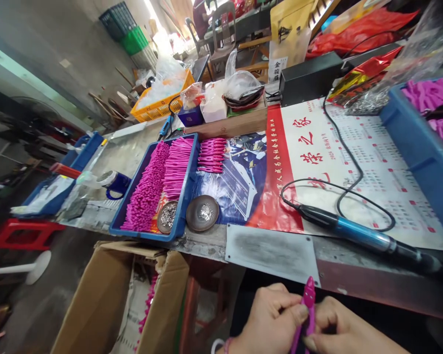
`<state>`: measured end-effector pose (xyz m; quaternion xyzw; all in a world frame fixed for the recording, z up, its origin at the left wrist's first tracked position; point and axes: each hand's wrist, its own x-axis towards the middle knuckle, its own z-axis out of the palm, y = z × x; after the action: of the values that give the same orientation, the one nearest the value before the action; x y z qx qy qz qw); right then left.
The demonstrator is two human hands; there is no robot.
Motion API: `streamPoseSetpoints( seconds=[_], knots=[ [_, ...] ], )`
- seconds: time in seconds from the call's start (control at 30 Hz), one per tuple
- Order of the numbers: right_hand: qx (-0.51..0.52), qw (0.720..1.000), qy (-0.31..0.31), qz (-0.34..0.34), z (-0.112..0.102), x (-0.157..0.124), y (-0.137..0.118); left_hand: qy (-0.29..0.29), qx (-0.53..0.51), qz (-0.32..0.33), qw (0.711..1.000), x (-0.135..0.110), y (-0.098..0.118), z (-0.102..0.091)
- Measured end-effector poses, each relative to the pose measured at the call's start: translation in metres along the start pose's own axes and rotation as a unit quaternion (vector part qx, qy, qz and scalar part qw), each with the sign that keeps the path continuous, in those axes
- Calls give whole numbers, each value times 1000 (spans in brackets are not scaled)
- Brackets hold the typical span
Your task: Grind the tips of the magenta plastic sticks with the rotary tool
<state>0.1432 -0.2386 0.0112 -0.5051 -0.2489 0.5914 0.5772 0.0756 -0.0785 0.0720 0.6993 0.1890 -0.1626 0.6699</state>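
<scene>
Now, left hand point(271, 319): fingers curled, thumb pinching pink clip point(307, 307).
Right hand point(345, 329): curled narrow, fingertips on clip.
Clip: near edge, below table point(273, 250); long axis upright, tip pointing far.

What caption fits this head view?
Both hands, left and right, pinch a pink plastic piece below the workbench edge.

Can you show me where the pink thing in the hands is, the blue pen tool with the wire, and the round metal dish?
pink piece point(309, 294), head view, on its upper tip.
blue pen tool point(362, 236), head view, on its blue barrel.
round metal dish point(203, 213), head view, on its middle.
</scene>
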Motion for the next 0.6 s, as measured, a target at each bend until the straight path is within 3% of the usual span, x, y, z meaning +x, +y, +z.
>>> streamPoseSetpoints(
  seconds=[0.07, 0.13, 0.23, 0.3, 0.4, 0.6],
  knots=[
    [-4, 1000, -5, 9, -1, -1, -1, -14, -13, -20, 1000, 1, -4, -6],
    [27, 999, -3, 35, -3, -1, -3, -62, -89, -85, 990, 4, -11, -12],
    [99, 993, -12, 60, -4, 0, -9, -149, -256, -183, 938, 13, -23, -18],
    [131, 989, -21, 60, -2, 2, -11, -143, -332, -181, 915, 18, -28, -18],
    [151, 987, -20, 47, 6, 4, -10, -97, -390, -156, 902, 18, -26, -17],
    [115, 993, -28, 25, 10, 2, -20, -70, -396, -115, 908, 0, -9, -20]
  ],
)
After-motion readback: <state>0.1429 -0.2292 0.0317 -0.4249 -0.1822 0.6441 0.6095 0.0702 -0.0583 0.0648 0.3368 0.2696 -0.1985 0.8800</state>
